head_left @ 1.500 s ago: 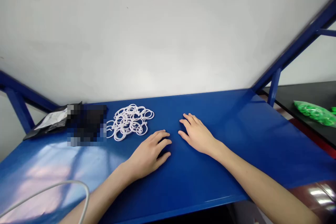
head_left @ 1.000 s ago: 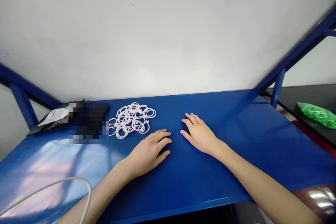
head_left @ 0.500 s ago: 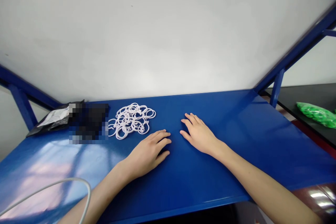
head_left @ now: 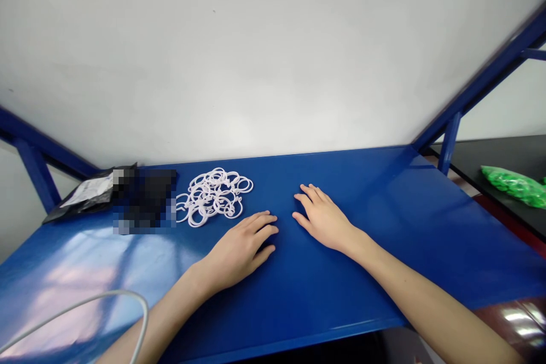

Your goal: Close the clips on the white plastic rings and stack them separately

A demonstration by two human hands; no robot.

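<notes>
My left hand (head_left: 242, 247) lies palm down on the blue tabletop (head_left: 324, 307), fingers apart and holding nothing. Just beyond its knuckles is a loose pile of white rings (head_left: 230, 200), several of them overlapping, each with what looks like a small loop or eyelet. My right hand (head_left: 322, 217) also rests on the blue surface, farther right, with its fingers spread and nothing in them. A gap of bare blue separates the two hands, and neither touches the rings.
Left of the rings lies a black plastic parcel (head_left: 98, 190) with a white label, partly pixelated. A white cable (head_left: 102, 294) loops over my left forearm. Blue frame bars (head_left: 450, 142) edge the table. A green bag (head_left: 514, 185) sits on a dark surface at right.
</notes>
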